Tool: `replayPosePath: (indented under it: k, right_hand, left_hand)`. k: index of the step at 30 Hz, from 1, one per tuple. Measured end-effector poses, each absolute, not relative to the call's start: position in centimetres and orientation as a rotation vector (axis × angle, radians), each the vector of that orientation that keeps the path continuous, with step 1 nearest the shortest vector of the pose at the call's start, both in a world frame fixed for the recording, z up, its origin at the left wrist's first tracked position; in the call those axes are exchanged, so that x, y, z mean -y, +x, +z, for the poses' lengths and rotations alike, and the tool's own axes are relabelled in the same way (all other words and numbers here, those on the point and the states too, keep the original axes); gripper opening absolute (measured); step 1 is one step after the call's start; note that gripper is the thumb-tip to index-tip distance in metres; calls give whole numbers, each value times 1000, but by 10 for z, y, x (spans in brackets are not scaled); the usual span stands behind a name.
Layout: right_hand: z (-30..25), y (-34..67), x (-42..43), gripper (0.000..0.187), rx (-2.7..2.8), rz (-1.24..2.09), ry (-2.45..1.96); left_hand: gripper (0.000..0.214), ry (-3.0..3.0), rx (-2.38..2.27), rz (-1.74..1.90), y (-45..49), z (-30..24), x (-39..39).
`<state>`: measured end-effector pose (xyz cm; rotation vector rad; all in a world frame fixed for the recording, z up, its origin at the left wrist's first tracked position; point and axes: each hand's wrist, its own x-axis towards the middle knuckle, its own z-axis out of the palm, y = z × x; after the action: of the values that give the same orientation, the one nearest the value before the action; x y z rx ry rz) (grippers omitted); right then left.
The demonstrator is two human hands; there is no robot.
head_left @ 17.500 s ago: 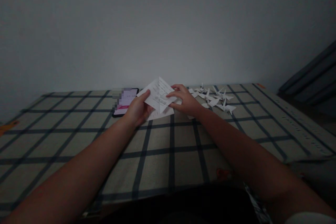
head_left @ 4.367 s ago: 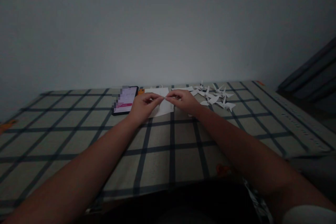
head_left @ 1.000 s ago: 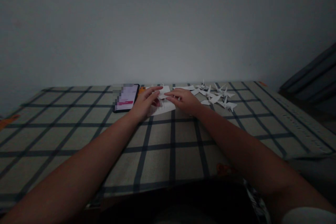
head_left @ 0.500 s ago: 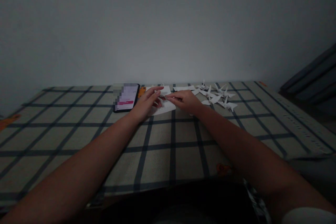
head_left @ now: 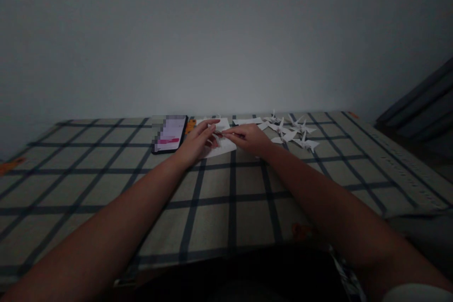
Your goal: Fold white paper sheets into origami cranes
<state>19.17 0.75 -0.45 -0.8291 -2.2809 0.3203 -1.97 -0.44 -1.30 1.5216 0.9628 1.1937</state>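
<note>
Fingers of my left hand (head_left: 197, 141) are closed on a small piece of folded paper (head_left: 218, 133), its thumb and fingers pressing the near side. My right hand (head_left: 249, 137) pinches the same piece from the other side with thumb and forefinger. Most of that piece is hidden by the fingers, so its shape is hard to make out. Beneath both hands lies a flat sheet of white paper (head_left: 223, 148) on the checked cloth.
A phone (head_left: 170, 134) with a lit screen lies to the left. Several white paper cranes (head_left: 304, 143) are grouped on the right, near a white paper strip (head_left: 247, 121). A plain wall (head_left: 226, 37) rises behind the cloth-covered table (head_left: 215, 184).
Both hands stay at nearly the same spot, still pinching the folded paper. The whole view has tipped slightly, and the pink area on the phone screen looks different.
</note>
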Motion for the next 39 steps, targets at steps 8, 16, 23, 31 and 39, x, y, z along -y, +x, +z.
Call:
replayPosePath:
  k: [8,16,23,31,39]
  right_hand:
    - [-6,193,-10,34,2299,328,-820]
    - [-7,192,-10,32,2302,341,-845]
    - [-5,192,-8,33,2296,305,-837]
    - [-5,193,-6,35,2304,307,-864]
    - [-4,193,-9,35,2298,232,-869]
  left_hand:
    - [51,1525,-1008,1166,-18,-9,7]
    - [52,1507,-989,1155,-18,-12,5]
    - [50,1492,-1007,1151,-18,-10,7]
    - [51,1516,-1002,1171,-17,-11,7]
    - [59,1547,-955,1139,-19,-15,4]
